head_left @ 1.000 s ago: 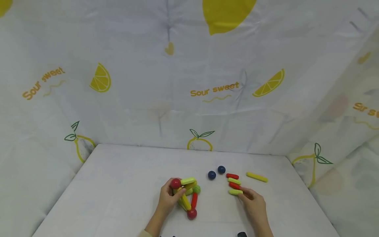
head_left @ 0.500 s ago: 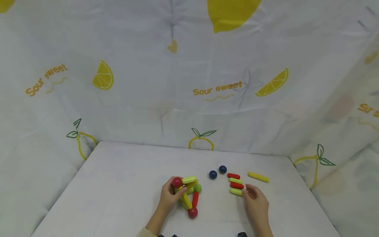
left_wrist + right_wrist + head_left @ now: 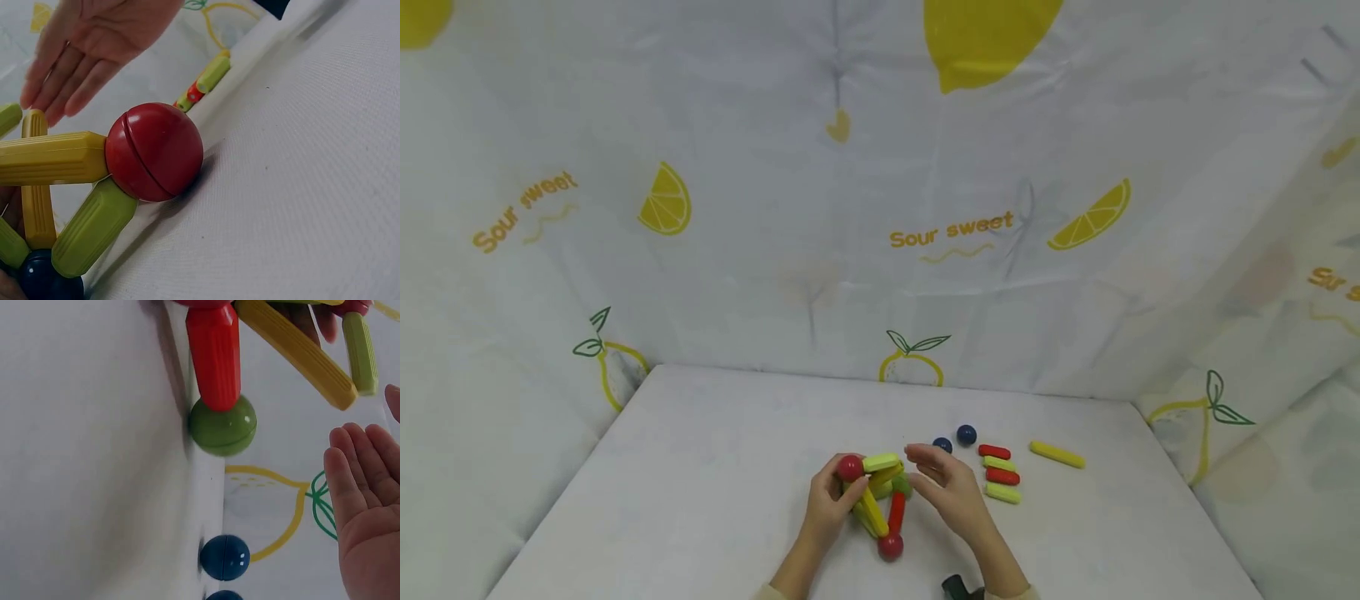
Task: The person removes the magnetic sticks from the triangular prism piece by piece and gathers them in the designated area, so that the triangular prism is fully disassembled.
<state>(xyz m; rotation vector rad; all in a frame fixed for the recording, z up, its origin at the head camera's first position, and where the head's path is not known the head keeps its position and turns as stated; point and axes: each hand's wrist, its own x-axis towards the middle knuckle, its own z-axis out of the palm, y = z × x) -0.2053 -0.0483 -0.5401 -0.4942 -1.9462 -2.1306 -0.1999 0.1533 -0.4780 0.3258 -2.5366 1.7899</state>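
Observation:
My left hand [image 3: 827, 504] grips a frame of ridged toy rods and balls near the table's middle. An upper red ball [image 3: 850, 467] carries a light green rod [image 3: 881, 462]. A yellow rod [image 3: 871, 510] and a red rod [image 3: 897, 512] slope down to a lower red ball [image 3: 891, 547]. The green ball [image 3: 224, 427] sits at the red rod's other end. In the left wrist view a dark blue ball [image 3: 50, 277] joins the frame low down. My right hand [image 3: 953, 493], fingers extended and holding nothing, is just right of the frame, palm toward it.
Two loose blue balls [image 3: 966, 435] lie beyond the right hand. A row of short red and light green rods [image 3: 1002, 477] is to its right, with a longer yellow rod [image 3: 1057, 454] farther out. A dark object [image 3: 955, 587] shows by the right wrist. White lemon-print cloth [image 3: 760, 275] hangs behind.
My right hand has left the row of short rods without one and moved left to the frame. The left hand keeps its hold, almost unmoved.

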